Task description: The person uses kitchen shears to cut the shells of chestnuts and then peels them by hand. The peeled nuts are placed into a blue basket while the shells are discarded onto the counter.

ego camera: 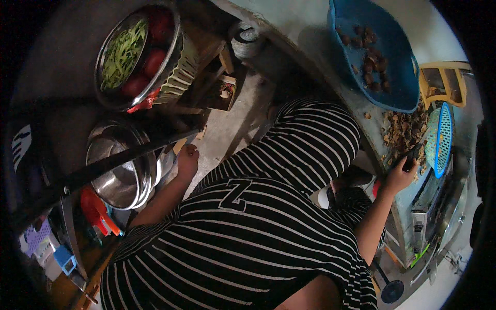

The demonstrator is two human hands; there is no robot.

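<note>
My right hand (402,175) is closed around a black handle (411,158), with what looks like a pale knife blade running up from it. It is over the counter's edge, beside a heap of brown peelings or shells (405,128). Next to that heap a green colander with a blue rim (443,143) stands tilted in the view. Farther up, a blue plastic basin (391,97) holds several brown, nut-like pieces (374,64). My left hand (188,159) hangs low near stacked steel bowls (116,166), fingers curled; whether anything is in them is unclear.
At upper left, a steel bowl (176,50) holds red round produce and a smaller bowl of green strips (124,54). A dark bar (128,155) crosses before the stacked bowls. A yellow plastic rack (443,85) and a gas stove (420,217) are at right.
</note>
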